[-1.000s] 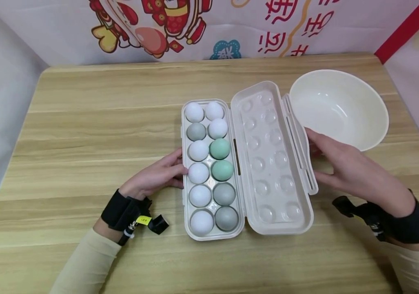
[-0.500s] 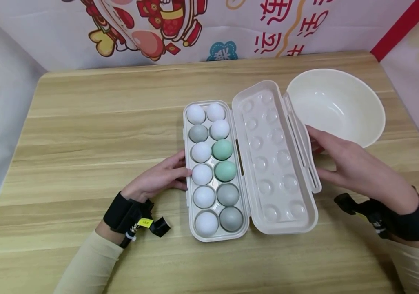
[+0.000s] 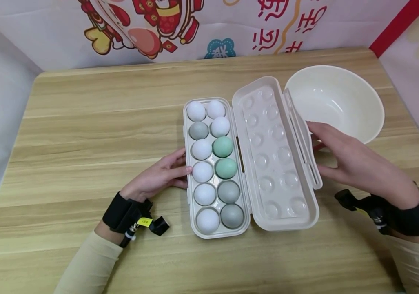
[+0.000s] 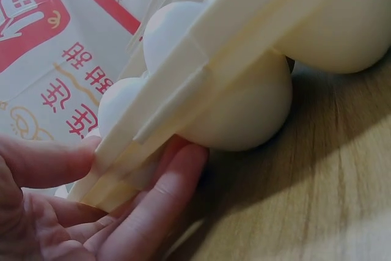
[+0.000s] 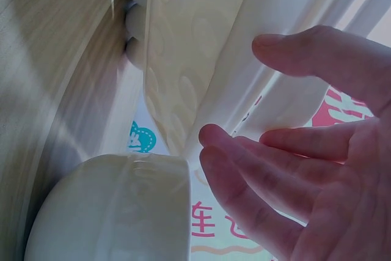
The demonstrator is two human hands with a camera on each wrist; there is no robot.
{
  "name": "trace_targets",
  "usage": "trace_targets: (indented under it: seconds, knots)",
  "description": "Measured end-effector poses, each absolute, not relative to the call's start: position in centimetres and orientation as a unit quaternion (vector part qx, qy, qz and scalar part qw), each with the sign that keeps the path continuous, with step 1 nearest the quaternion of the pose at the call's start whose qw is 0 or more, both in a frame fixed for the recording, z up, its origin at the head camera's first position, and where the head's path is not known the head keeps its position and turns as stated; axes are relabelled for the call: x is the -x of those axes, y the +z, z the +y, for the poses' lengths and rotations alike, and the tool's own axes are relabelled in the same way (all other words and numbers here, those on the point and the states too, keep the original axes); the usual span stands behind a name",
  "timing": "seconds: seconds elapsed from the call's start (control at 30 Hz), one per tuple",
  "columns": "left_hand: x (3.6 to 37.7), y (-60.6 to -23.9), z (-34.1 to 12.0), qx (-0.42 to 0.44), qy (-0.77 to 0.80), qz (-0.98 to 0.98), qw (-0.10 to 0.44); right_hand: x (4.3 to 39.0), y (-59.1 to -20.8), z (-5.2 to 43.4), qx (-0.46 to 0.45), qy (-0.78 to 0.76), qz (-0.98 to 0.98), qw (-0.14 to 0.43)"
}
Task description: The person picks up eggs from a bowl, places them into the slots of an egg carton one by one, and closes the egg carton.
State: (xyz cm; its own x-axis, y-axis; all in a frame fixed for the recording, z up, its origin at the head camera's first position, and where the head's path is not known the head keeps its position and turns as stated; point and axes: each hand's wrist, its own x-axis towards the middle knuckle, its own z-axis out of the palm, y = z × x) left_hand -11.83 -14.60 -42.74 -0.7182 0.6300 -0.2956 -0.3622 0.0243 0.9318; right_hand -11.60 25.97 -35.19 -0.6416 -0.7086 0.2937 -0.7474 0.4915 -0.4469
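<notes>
Bracing the egg box [image 3: 214,169] with my left hand [image 3: 158,176], I have my fingertips [image 4: 183,163] pressed flat against the outer wall of its tray, about halfway along, beside the 4th white egg [image 3: 202,171] of the left row. The fingers lie fairly straight and curl round nothing; they only touch and steady the wall.

The box sits in the middle of the wooden table [image 3: 84,122], its long axis running away from me toward the back wall, leaning slightly left at the far end. The tray holds 12 eggs in 2 rows of 6. Its lid [image 3: 275,155] is folded open to the right on the hinge and lies almost flat, hollow side up, parallel to the tray.

My right hand [image 3: 352,163] is at the lid's free long edge, to the right of the hinge, and it is the nearer hand to that edge. The fingers are loosely spread; in the right wrist view the thumb [image 5: 317,53] is over the rim and the other fingers [image 5: 256,169] under it, but I cannot tell whether they actually pinch it.

Just beyond that hand, touching or nearly touching the lid's far right edge, stands an empty cream bowl [image 3: 371,118].
</notes>
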Motion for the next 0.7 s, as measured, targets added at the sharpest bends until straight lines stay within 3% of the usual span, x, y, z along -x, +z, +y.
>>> trace_targets:
  seconds: [0.7]
  knots:
    - [12.01, -43.04, -14.78, -0.104, 0.698, 0.614, 0.354, 11.34, -35.71, 24.95, -0.44, 0.301, -0.843, 0.067]
